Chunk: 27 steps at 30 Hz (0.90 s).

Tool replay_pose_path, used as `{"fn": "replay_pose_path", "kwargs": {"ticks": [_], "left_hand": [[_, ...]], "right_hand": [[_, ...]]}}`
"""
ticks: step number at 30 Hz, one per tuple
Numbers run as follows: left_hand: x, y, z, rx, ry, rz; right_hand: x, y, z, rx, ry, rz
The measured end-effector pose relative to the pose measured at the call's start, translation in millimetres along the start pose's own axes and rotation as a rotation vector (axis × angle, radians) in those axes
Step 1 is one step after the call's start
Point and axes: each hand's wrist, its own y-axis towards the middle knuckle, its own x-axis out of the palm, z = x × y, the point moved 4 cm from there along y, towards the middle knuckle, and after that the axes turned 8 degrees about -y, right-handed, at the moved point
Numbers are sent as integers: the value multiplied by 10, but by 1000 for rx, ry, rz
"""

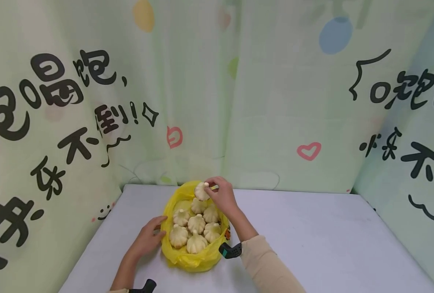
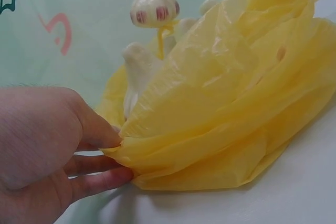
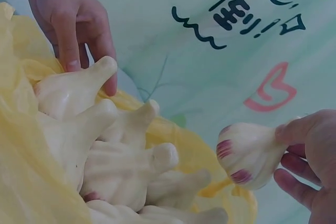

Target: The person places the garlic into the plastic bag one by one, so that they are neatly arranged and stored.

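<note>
A yellow plastic bag (image 1: 193, 264) stands with its mouth spread wide, and several white garlic bulbs (image 1: 196, 224) lie inside with their stems mostly up. My right hand (image 1: 222, 195) holds one garlic bulb (image 1: 201, 191) by its stem over the bag's far rim. Purple-red streaks mark the underside of this held bulb (image 3: 249, 153) in the right wrist view. At the bag's left side, my left hand (image 1: 149, 238) pinches the edge of the plastic. In the left wrist view its fingers (image 2: 100, 182) lie against a fold of the bag (image 2: 210, 150), which hides most bulbs.
The bag rests on a white table (image 1: 312, 236), left of its middle. A pale green curtain (image 1: 275, 101) with black writing, hearts and coloured dots hangs behind the table and along both sides. Dark straps (image 1: 230, 250) sit on the wrists.
</note>
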Motion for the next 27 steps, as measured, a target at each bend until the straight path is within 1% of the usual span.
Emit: {"fn": "replay_pose_path", "kwargs": {"ticks": [8,15,18,22,27], "left_hand": [[13,15,3,1,4,8],[16,32,-7,-14,-2,19],[19,29,-12,-7,2,17],[13,22,-5,-5,8,15],[4,17,8,-16,6,13]], "right_hand": [[101,13,23,11,22,-29],[165,32,-4,7,32,-27],[196,36,-19,7,33,-29],[246,34,-45,-20,41,-32],[336,37,-67,-16,47,-63]]}}
